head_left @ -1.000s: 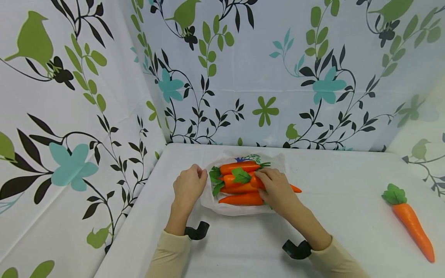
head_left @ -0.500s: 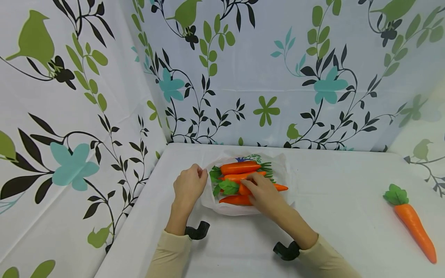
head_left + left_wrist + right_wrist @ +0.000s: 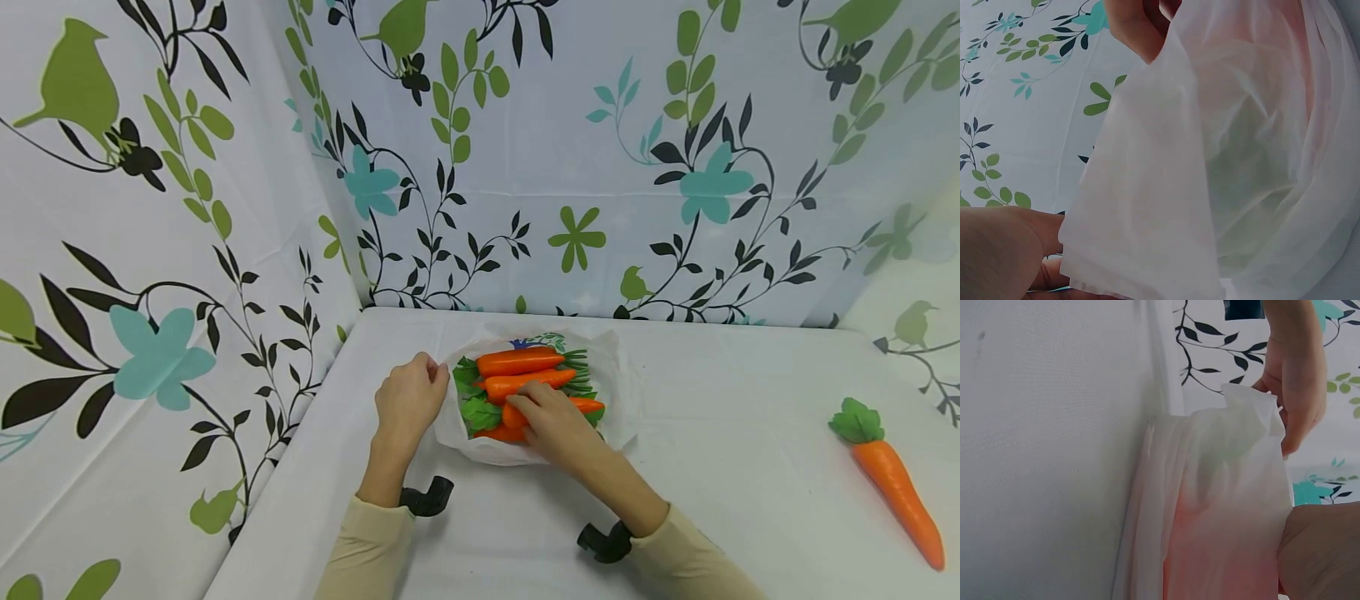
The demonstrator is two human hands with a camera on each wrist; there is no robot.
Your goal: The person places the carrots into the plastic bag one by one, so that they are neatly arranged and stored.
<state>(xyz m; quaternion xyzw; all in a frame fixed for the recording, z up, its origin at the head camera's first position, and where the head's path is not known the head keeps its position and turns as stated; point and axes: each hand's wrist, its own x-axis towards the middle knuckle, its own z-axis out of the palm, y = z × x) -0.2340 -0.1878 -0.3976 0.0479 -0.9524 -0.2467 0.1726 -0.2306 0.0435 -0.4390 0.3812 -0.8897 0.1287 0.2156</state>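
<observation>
A white, thin plastic bag (image 3: 617, 392) lies spread on the table with several orange carrots inside, their green leaves partly tucked under one another. My left hand (image 3: 408, 398) pinches the bag's left rim, holding its mouth up; in the left wrist view the bag wall (image 3: 1141, 181) rises from those fingers. Reaching in from the right, my right hand (image 3: 561, 427) grips a leafy carrot (image 3: 513, 417) low over the other carrots. Its lower fingers are hidden behind the bag wall in the right wrist view, where the orange shows through the film (image 3: 1229, 550).
One more carrot (image 3: 896, 492) with a leafy top lies alone at the table's right. White cloth covers the table (image 3: 720, 433). Patterned curtains (image 3: 502, 167) hang behind and at the left. A black wrist mount (image 3: 606, 543) sits on each forearm.
My right hand has moved left and a little down into the bag with the carrot, whose leaves now lie at the left side. The left hand stays at the rim.
</observation>
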